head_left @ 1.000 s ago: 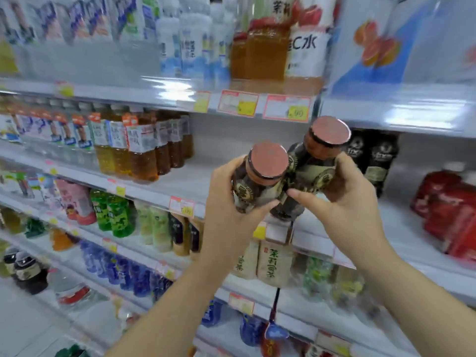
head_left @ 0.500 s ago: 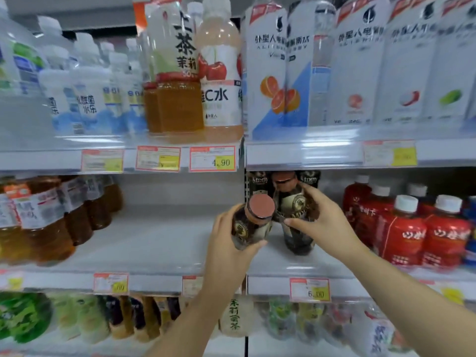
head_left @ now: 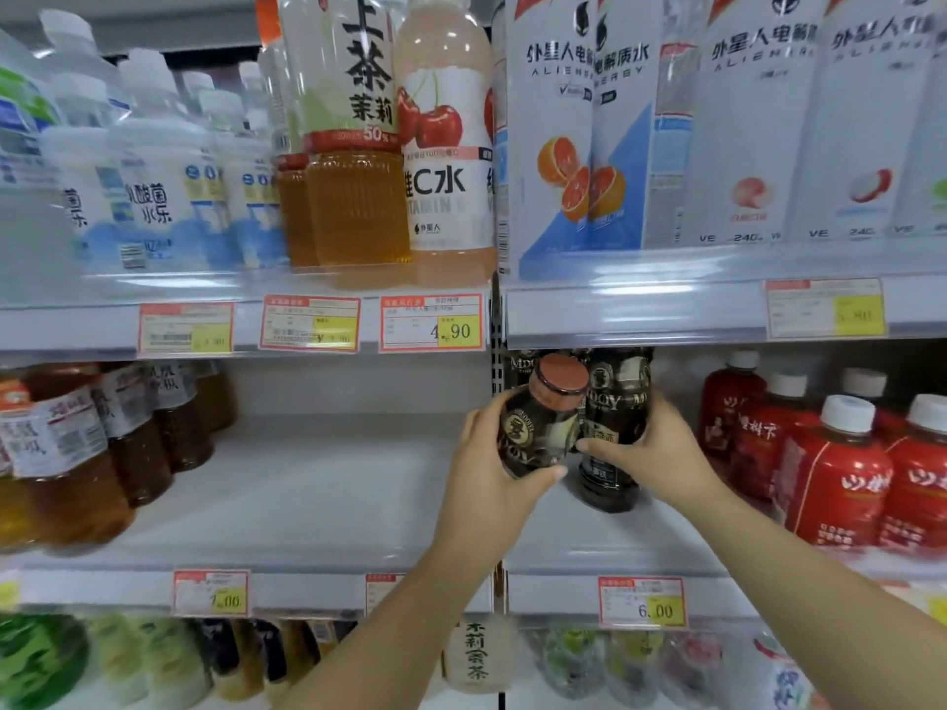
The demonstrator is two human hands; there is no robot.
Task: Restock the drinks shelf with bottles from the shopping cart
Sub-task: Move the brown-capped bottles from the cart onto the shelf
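My left hand [head_left: 487, 468] grips a dark coffee bottle with a copper cap [head_left: 543, 422], tilted toward me above the middle shelf [head_left: 317, 509]. My right hand [head_left: 661, 453] holds a second dark coffee bottle [head_left: 615, 427] upright, its base touching or just above the shelf board. Its cap is hidden under the upper shelf's edge. More dark bottles of the same kind [head_left: 522, 363] stand behind the two. The shopping cart is out of view.
Red bottles with white caps [head_left: 835, 463] crowd the shelf right of my right hand. Brown tea bottles [head_left: 128, 443] stand at the far left, with bare shelf between. Tall bottles fill the upper shelf [head_left: 666, 310]; price tags line the shelf fronts.
Both hands have carried the two bottles up and forward into the middle shelf. The right-hand bottle has gone from tilted to upright at the shelf board. The view has tilted upward.
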